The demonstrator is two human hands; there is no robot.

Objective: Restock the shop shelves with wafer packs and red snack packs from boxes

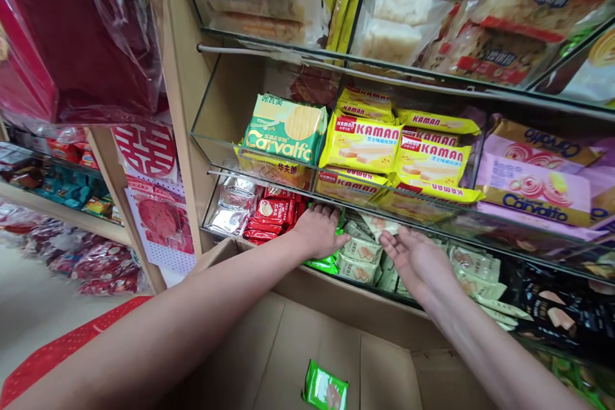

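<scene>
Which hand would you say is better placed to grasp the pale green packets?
Probably left: the left hand lies palm-down on the pale green packets; the right hand is open beside them.

We stand before a shelving unit built on a light wooden upright (185, 109), which carries three visible tiers of clear glass bins (218, 102). A thin metal rail (250, 53) runs along the front edge of the top tier, and glass dividers separate the bins side by side. To the left, a second unit holds a wooden shelf board (62, 214), slanted in our view. Between the two units we note a white perforated panel (161, 259) with a red paper cutout (147, 148) above it. The floor (24, 314) at lower left is pale and smooth. Light is even and diffuse, with soft reflections on the glass.
</scene>
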